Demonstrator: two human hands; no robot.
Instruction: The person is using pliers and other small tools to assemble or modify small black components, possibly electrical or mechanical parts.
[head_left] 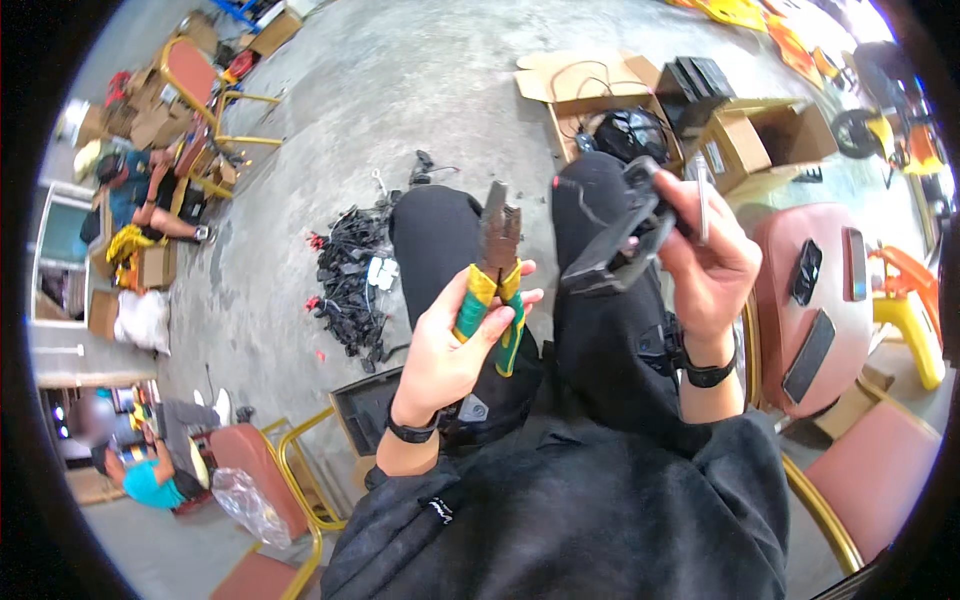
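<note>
Now, left hand: the left hand (pixel 450 345) is closed around the green and yellow handles of the pliers (pixel 495 275), above the left knee; the dark metal nose points up and away from the body.
Right hand: the right hand (pixel 705 255) is clamped on a black plastic part (pixel 615 245), with the fingers wrapped over its upper end; a thin pale strip stands up between the fingers, and I cannot tell what it is.
Between the hands: the nose of the pliers is near the lower end of the black part, but they are apart, not touching.
Doing it well: in my judgement, the part should be kept steady and turned so that its end faces the nose of the pliers, the bite should be small and square, and the fingers should stay behind the nose.
Lap: the person sits in dark trousers, and both wrists carry a black band.
Floor ahead: a heap of black parts (pixel 350 275) lies on the grey concrete, just beyond the left knee.
Right side: a red chair (pixel 850 340) carries some flat dark pieces.
Further: open cardboard boxes (pixel 735 145) stand beyond the knees, and other people sit at the left edge.
</note>
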